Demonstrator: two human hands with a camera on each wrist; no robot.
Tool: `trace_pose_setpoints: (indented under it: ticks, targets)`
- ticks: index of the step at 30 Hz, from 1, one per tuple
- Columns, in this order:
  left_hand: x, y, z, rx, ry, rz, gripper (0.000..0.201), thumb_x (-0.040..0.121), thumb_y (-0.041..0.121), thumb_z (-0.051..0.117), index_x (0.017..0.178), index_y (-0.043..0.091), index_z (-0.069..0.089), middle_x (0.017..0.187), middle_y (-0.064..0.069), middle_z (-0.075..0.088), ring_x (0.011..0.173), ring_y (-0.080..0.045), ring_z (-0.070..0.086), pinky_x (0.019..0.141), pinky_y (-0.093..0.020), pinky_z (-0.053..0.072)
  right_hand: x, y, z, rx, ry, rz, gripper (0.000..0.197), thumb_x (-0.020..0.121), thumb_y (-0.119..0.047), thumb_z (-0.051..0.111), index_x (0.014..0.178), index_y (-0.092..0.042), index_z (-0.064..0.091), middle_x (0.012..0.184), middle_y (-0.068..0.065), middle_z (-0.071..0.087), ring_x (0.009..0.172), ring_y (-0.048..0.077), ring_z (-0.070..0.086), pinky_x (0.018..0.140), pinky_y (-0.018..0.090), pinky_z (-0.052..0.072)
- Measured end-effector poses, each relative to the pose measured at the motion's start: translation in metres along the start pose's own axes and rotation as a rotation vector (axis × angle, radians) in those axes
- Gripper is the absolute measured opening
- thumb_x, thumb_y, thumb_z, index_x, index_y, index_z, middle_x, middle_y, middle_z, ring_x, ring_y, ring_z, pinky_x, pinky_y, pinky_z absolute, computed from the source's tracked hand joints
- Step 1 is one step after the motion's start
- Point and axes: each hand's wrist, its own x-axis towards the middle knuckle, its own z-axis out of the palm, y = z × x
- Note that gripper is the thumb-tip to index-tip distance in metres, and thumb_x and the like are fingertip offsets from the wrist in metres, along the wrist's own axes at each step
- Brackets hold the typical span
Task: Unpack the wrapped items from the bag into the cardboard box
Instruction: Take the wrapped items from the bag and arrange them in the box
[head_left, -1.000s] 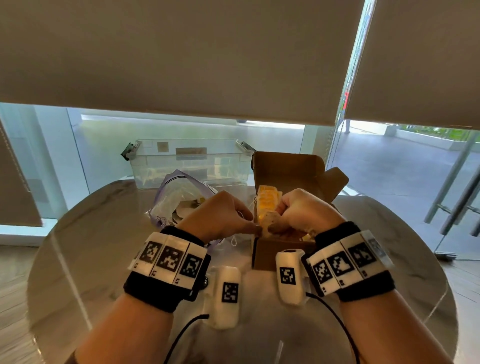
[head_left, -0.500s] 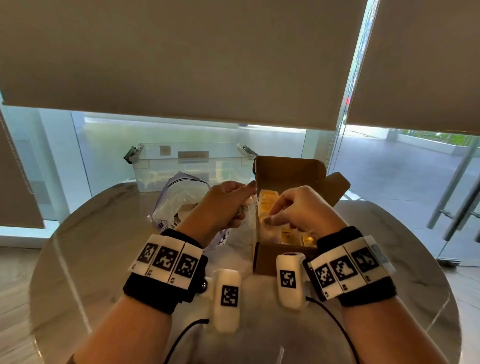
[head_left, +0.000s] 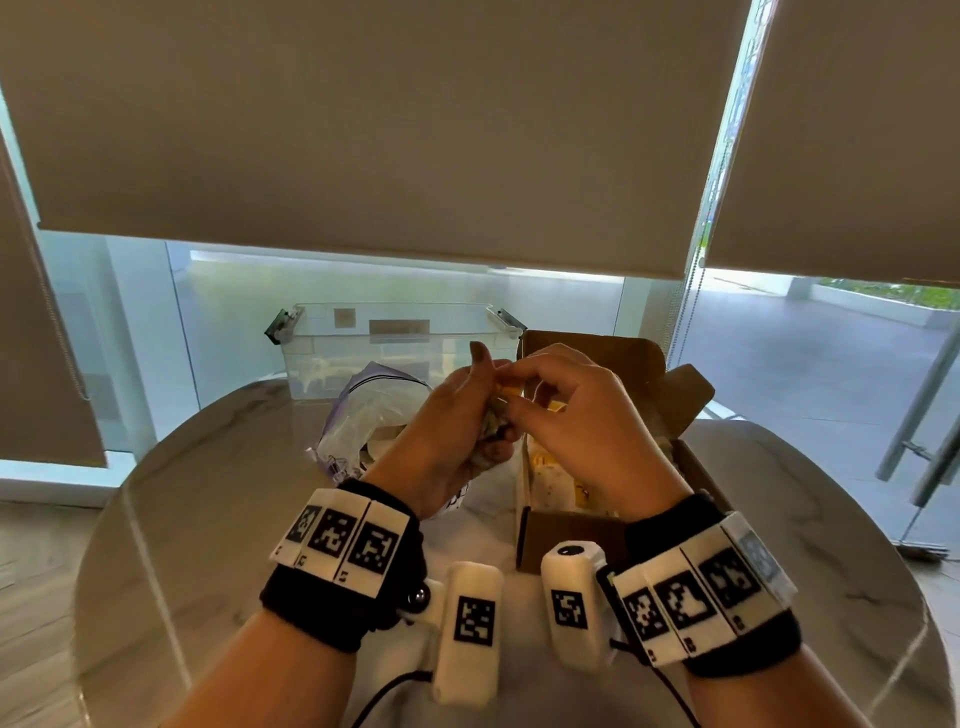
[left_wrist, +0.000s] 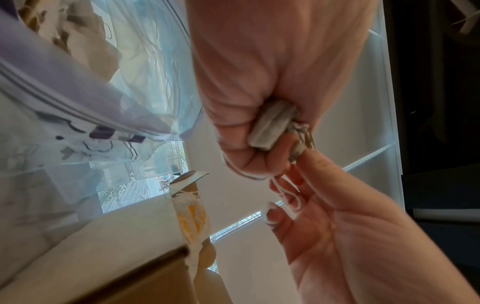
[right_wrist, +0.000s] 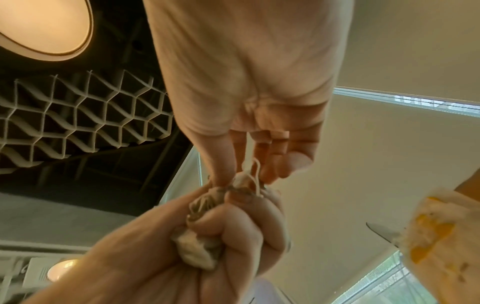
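Wrapped item lifted clear of box; string being worked.
Left hand (left_wrist: 249, 86) grip is closed round the wrapped item (left_wrist: 270, 125); right hand (right_wrist: 249, 82) pinches its string (right_wrist: 253, 174). Both were raised from the cardboard box (head_left: 571, 540) rim since a second ago, suggesting unwrapping precedes placement. Bag (head_left: 358, 421) lies left on the surface (head_left: 208, 519).

A clear plastic bin (head_left: 395, 348) sits on the round table (head_left: 208, 519).
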Motion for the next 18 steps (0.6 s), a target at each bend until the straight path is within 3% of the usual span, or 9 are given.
trace_pose_setpoints:
  ticks: [4,6,8,10,13,16,18]
  targets:
    - [-0.001,0.001,0.0,-0.01,-0.03,0.002,0.059,0.077,0.058,0.038,0.104,0.009,0.059,0.065,-0.007,0.053,0.054,-0.01,0.047,0.04,-0.014,0.038,0.001,0.002,-0.003,0.155,0.063,0.031,0.032,0.079,-0.006,0.071,0.091,-0.035,0.062,0.088,-0.019,0.06,0.081,-0.006,0.057,0.068,0.004,0.046]
    - [-0.002,0.002,-0.001,0.012,-0.006,-0.007,0.046,0.082,0.052,0.043,0.094,0.011,0.06,0.07,-0.008,0.056,0.058,-0.011,0.048,0.042,-0.014,0.04,0.001,0.003,-0.005,0.246,0.093,0.067,0.033,0.079,-0.002,0.07,0.097,-0.028,0.062,0.086,-0.013,0.062,0.079,-0.005,0.06,0.067,0.008,0.049]
    - [-0.002,0.003,-0.002,0.007,0.016,-0.01,0.035,0.088,0.043,0.047,0.094,0.011,0.06,0.077,-0.009,0.06,0.058,-0.01,0.049,0.043,-0.014,0.039,0.003,0.003,-0.008,0.336,0.113,0.106,0.032,0.079,0.002,0.069,0.104,-0.017,0.063,0.085,-0.008,0.064,0.074,-0.006,0.063,0.063,0.01,0.05]
    - [-0.002,0.002,-0.002,0.012,0.033,-0.004,0.03,0.089,0.038,0.049,0.095,0.011,0.061,0.077,-0.006,0.063,0.058,-0.009,0.049,0.044,-0.014,0.038,0.004,0.004,-0.011,0.409,0.125,0.136,0.033,0.079,0.002,0.068,0.106,-0.015,0.062,0.087,-0.004,0.064,0.071,-0.005,0.064,0.059,0.01,0.05]
    - [-0.002,0.002,-0.003,0.047,0.065,0.031,0.018,0.091,0.026,0.054,0.095,0.012,0.064,0.065,-0.003,0.055,0.053,-0.008,0.044,0.043,-0.015,0.035,0.005,0.007,-0.014,0.418,0.129,0.168,0.039,0.079,-0.004,0.07,0.11,-0.024,0.057,0.095,-0.003,0.064,0.077,0.005,0.065,0.057,0.01,0.049]
    - [-0.002,0.003,-0.005,0.195,0.102,0.072,0.018,0.087,0.019,0.062,0.104,0.017,0.067,0.074,-0.007,0.061,0.056,-0.008,0.047,0.046,-0.017,0.039,0.004,0.01,-0.019,0.362,0.145,0.178,0.045,0.08,-0.004,0.069,0.111,-0.031,0.053,0.098,-0.009,0.06,0.081,0.009,0.062,0.06,0.008,0.05]
    - [-0.002,0.003,-0.006,0.323,0.099,0.073,0.017,0.084,0.017,0.066,0.1,0.019,0.066,0.08,-0.008,0.063,0.053,-0.006,0.048,0.048,-0.017,0.041,0.003,0.009,-0.018,0.291,0.152,0.142,0.046,0.082,-0.003,0.068,0.112,-0.033,0.051,0.099,-0.013,0.058,0.078,0.009,0.06,0.061,0.006,0.049]
